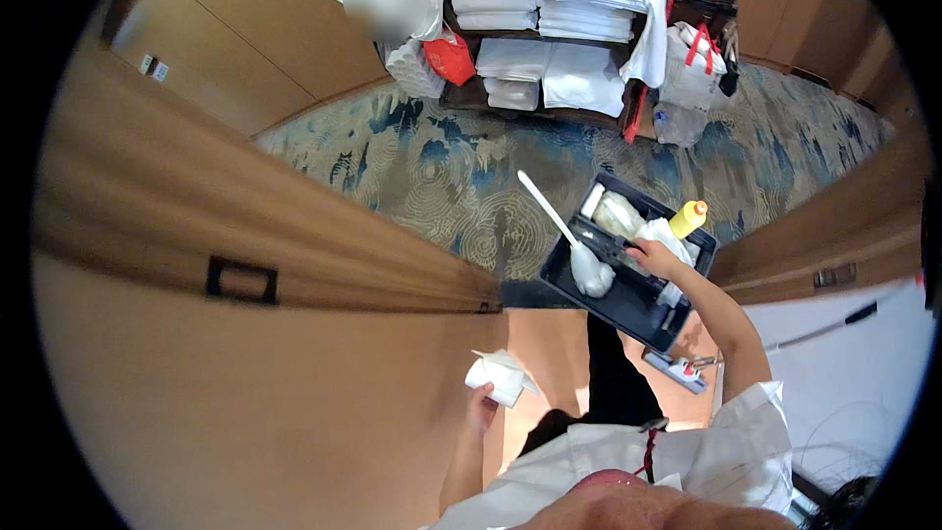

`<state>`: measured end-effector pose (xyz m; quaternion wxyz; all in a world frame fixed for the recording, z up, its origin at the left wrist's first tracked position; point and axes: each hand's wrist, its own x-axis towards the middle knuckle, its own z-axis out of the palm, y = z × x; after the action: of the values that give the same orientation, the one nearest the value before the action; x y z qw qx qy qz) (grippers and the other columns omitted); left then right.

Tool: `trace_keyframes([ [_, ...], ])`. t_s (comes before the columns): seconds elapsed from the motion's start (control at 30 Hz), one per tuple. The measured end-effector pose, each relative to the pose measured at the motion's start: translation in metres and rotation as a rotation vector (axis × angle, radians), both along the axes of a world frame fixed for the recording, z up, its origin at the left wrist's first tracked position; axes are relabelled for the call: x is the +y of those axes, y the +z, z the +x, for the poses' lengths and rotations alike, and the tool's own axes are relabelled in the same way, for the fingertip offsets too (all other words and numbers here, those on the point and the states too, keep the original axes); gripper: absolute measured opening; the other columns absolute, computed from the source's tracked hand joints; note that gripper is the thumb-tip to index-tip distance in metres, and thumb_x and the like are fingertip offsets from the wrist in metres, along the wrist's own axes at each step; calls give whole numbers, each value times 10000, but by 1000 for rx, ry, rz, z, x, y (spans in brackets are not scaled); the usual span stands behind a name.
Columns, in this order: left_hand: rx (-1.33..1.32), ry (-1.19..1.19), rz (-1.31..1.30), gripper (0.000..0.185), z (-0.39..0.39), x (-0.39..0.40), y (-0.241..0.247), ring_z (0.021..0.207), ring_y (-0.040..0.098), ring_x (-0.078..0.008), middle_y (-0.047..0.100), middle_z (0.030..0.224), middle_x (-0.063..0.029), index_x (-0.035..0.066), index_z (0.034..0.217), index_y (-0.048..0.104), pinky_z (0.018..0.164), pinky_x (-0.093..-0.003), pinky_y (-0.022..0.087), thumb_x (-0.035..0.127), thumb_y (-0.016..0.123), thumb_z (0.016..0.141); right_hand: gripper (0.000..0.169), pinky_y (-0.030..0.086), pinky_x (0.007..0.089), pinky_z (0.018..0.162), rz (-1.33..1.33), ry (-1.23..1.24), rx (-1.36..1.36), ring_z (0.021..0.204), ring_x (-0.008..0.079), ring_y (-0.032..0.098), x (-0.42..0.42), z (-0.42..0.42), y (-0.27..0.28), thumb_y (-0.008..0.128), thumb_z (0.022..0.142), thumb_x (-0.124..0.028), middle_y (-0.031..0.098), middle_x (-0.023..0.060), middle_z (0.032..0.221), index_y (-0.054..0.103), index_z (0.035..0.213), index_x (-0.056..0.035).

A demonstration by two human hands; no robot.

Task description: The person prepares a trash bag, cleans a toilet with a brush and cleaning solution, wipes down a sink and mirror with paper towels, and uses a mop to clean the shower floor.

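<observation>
My right hand (655, 259) is closed around the middle handle of a dark plastic cleaning caddy (622, 316), which hangs tilted in front of me. In the caddy lie a white toilet brush (589, 271) with its long handle sticking out, a yellow bottle with an orange cap (689, 219), a filled translucent bag (618, 215) and white cloth or paper (662, 235). Lower and to the left, my left hand (483, 409) holds a small white paper roll (500, 377) with loose ends.
Beyond the doorway, a housekeeping cart (500, 115) with folded white towels (583, 77) stands on patterned carpet (441, 177). Bags (688, 81) hang at its right. A wooden door (294, 383) is at my left. A flat mop (675, 371) rests on the floor at right.
</observation>
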<state>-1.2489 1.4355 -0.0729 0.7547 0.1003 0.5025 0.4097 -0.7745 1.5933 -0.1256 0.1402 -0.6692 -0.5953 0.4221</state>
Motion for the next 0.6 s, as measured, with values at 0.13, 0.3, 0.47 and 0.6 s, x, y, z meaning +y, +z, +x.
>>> trace_keyframes([
  [0.13, -124, 98, 52, 570, 40, 127, -26, 1179, 480, -260, 507, 1263, -106, 27, 1297, 401, 1022, -419, 365, 166, 599, 782, 347, 468, 347, 729, -108, -17, 156, 815, 239, 617, 149, -7, -30, 560, 893, -300, 638, 159, 852, 565, 1097, -19],
  [0.3, -177, 194, 16, 626, 50, 236, -34, 1216, 445, -257, 482, 1289, -118, 14, 1317, 375, 1041, -394, 332, 154, 612, 755, 373, 457, 374, 814, -35, 107, 76, 948, 299, 601, 306, -82, -60, 580, 860, -276, 630, 204, 980, 561, 1135, -25],
  [0.47, -157, 364, -51, 630, 48, 344, -71, 1198, 470, -234, 521, 1260, -102, 2, 1306, 398, 1033, -383, 344, 174, 616, 740, 330, 464, 399, 720, 106, 193, -44, 816, 311, 615, 481, -159, -141, 542, 879, -310, 626, 196, 836, 571, 1034, -20],
  [0.6, -118, 600, -74, 650, 11, 400, -36, 1166, 477, -237, 508, 1238, -95, 17, 1298, 391, 1014, -360, 356, 114, 671, 719, 384, 468, 399, 762, -17, 191, 15, 862, 368, 608, 579, -228, -209, 520, 886, -317, 634, 214, 909, 550, 1120, -13],
])
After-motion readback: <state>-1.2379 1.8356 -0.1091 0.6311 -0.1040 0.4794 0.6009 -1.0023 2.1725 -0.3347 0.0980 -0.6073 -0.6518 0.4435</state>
